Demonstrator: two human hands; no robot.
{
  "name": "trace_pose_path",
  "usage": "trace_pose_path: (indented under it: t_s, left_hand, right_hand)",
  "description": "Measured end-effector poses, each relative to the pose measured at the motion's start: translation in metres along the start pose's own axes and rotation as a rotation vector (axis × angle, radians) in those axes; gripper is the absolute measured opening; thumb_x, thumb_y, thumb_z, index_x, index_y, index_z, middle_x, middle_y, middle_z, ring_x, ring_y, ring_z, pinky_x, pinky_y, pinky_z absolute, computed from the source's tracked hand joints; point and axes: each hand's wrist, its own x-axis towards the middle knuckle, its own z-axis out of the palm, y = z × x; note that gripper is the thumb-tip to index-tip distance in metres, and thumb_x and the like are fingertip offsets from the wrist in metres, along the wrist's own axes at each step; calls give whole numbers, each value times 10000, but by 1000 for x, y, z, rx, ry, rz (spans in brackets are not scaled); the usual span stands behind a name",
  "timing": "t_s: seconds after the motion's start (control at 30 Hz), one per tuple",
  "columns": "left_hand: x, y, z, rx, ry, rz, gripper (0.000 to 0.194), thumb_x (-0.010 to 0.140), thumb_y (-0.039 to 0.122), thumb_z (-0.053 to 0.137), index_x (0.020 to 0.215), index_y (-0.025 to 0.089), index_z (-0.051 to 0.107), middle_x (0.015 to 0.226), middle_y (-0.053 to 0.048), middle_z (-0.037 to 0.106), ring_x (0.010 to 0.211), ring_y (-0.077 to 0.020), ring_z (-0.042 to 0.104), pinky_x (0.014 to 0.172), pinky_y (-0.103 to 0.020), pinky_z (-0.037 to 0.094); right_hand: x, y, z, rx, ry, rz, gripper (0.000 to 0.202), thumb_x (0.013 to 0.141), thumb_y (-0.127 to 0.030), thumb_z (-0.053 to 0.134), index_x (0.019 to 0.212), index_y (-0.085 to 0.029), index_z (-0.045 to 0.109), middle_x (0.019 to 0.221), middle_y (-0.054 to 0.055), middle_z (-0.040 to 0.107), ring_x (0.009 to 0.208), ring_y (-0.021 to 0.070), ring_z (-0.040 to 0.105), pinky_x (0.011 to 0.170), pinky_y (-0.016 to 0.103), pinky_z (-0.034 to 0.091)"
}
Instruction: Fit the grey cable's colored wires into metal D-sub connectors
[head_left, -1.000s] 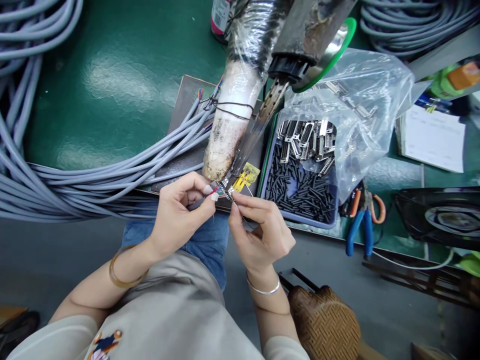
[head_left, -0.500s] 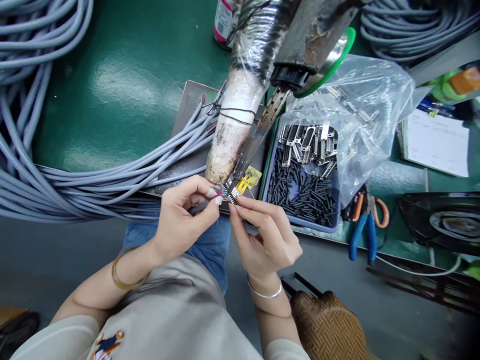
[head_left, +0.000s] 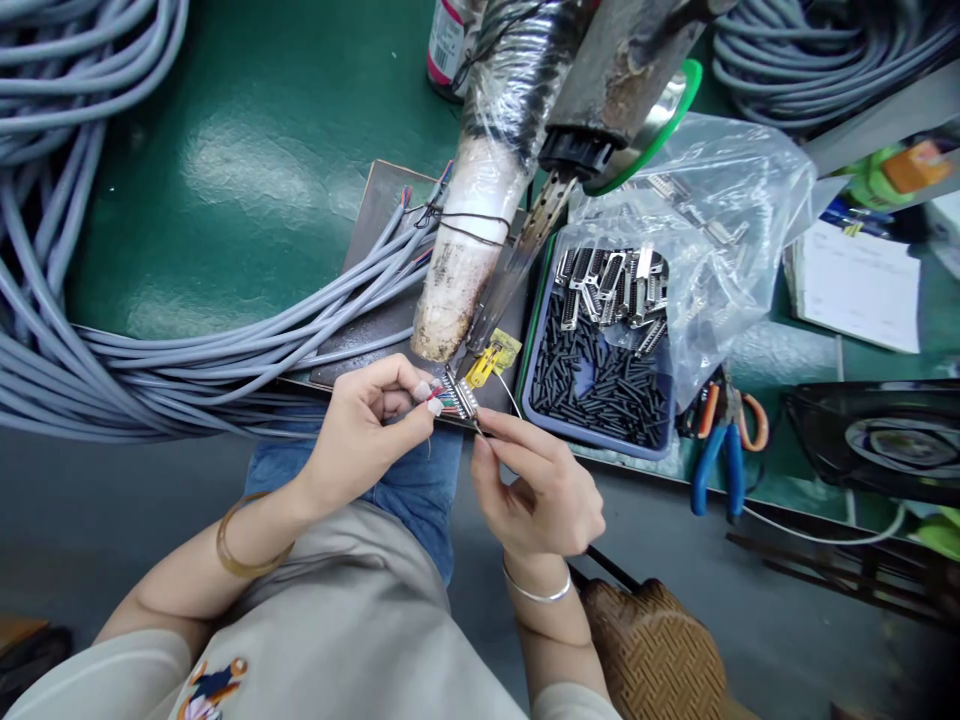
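Note:
My left hand [head_left: 382, 405] is closed in a pinch, with white coverings on the thumb and a fingertip. It grips the thin coloured wires [head_left: 444, 400] at the end of a grey cable. Those wires meet a metal multi-pin connector [head_left: 461, 394], which lies tilted under the soldering iron tip [head_left: 487, 325], against a yellow clip-like piece [head_left: 484, 366]. At the connector's lower end my right hand [head_left: 536, 480] is closed, thumb and fingers pinching something thin and dark that I cannot make out. A thin white strand [head_left: 508, 392] runs from the yellow piece towards this hand.
A blue tray [head_left: 600, 440] holds connectors and black sleeves, partly under a clear plastic bag [head_left: 739, 230]. Pliers [head_left: 720, 450] hang at the table edge. Grey cables [head_left: 225, 350] cover the left side. A wrapped white tube [head_left: 461, 240] reaches down over the work.
My right fingertips have drawn slightly right and down along the connector, so more of its body shows. The white strand shows more clearly. My left hand stays nearly still.

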Motion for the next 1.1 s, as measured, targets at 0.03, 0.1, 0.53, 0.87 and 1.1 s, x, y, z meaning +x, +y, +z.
trace_pose_path:
  t_s: [0.03,0.1,0.53,0.87,1.1]
  left_hand:
    - [-1,1,-2,-32,-17,-43,195,725,154,766,703,143,572,744,3,685,428,-8,462,386,-130,357]
    - [-2,3,-6,-106,-87,-158,222,724,194,780,704,147,564,658,22,660,364,-1,405,350,-135,302]
    - [-22,0,-22,-208,-278,-187,136,810,222,740,894,137,676,634,39,612,436,-44,506,413,-145,399]
    - [-29,-3,-30,162,-407,220,69,843,218,754,791,174,743,783,-59,730,688,-147,660,649,-253,544]
    - [-29,-9,-20,249,-255,216,96,863,235,720,798,164,720,829,-71,745,687,-141,654,633,-242,530]
  right_hand:
    - [-3,2,-4,55,17,0,126,895,-94,690,910,-203,628,1005,53,810,810,149,783,677,259,647]
    - [-9,4,-9,145,36,-34,131,944,-142,625,837,-210,592,1059,68,805,782,158,781,620,283,638]
    - [-7,-19,2,216,-116,306,98,936,-195,646,882,-238,576,730,-38,676,585,106,647,561,233,523]
    - [7,-32,-4,456,-183,592,166,957,-243,625,822,-215,533,637,-79,620,484,74,605,465,183,479]
    - [12,-31,-12,93,-41,381,54,941,-202,663,894,-215,684,657,-64,631,467,52,547,439,187,412]
